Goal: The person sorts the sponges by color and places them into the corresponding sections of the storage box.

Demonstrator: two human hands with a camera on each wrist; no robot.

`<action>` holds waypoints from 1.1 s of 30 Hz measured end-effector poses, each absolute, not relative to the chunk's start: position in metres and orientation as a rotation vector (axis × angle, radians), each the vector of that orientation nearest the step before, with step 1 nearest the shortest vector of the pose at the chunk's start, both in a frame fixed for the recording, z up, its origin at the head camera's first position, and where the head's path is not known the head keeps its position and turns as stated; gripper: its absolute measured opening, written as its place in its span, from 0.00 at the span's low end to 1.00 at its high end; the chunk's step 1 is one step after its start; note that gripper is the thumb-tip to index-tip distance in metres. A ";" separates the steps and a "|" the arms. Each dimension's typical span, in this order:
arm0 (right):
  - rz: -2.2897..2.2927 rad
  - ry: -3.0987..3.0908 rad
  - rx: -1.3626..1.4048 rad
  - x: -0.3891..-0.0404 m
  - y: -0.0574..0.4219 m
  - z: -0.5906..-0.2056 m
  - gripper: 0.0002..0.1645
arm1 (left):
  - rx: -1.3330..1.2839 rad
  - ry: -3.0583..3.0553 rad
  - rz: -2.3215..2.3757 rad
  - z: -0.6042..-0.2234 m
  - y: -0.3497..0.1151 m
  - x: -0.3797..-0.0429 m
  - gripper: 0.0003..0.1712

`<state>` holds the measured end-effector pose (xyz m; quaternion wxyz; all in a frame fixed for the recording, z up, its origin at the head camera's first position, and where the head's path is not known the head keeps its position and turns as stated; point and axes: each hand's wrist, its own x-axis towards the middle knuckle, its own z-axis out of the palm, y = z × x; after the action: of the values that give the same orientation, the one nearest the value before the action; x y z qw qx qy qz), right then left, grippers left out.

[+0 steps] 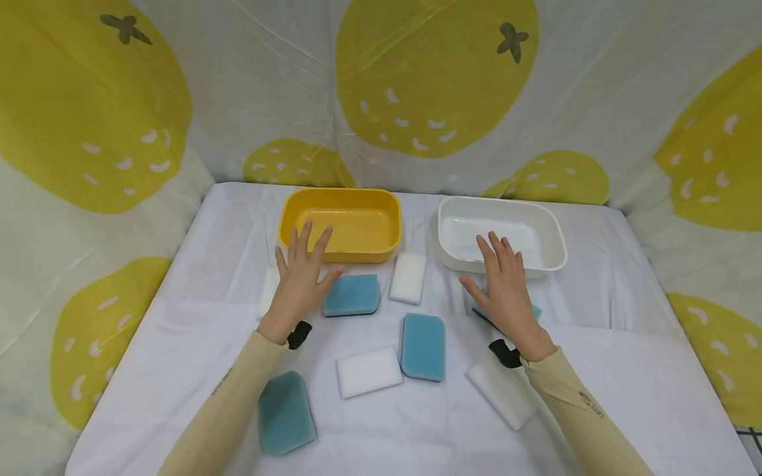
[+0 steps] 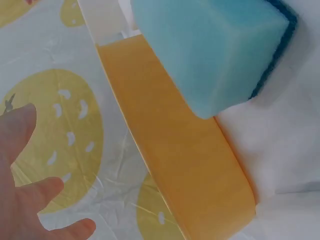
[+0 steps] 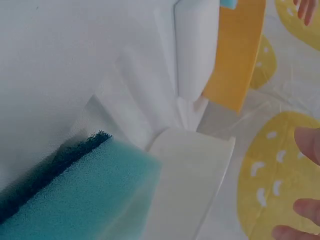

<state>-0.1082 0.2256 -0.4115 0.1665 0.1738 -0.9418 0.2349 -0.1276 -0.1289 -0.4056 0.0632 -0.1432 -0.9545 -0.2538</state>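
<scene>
My left hand [image 1: 297, 285] hovers with spread fingers over the near left side of a yellow basin [image 1: 363, 231]. Right of that hand lies a blue sponge [image 1: 352, 295] with a dark scouring layer, seen close in the left wrist view. A white sponge [image 1: 270, 289] is partly covered by the hand. My right hand [image 1: 505, 291], fingers apart, is above the front of a white basin [image 1: 464, 230]. Beneath it, another blue sponge [image 3: 105, 190] is mostly hidden in the head view. Neither hand holds anything.
Between the basins lies a white sponge [image 1: 408, 277]. Nearer are a blue sponge [image 1: 423, 347], a white sponge [image 1: 369, 372], a blue sponge [image 1: 287, 413] by the left forearm and a white sponge [image 1: 502, 390] by the right wrist. A patterned curtain [image 1: 286, 79] surrounds the table.
</scene>
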 end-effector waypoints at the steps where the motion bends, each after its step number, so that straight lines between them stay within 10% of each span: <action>1: 0.679 -2.663 0.505 -0.108 0.225 -0.412 0.46 | -0.428 -2.865 -0.791 -0.405 -0.132 -0.128 0.43; 33: 0.984 -2.691 0.354 -0.037 0.248 -0.400 0.47 | 0.095 -2.434 -1.702 -0.415 -0.196 -0.170 0.33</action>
<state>-0.0367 0.2477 -0.3997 0.1271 0.1215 -0.9245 0.3382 -0.1698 -0.1957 -0.4150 0.0847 0.0318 -0.8161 -0.5708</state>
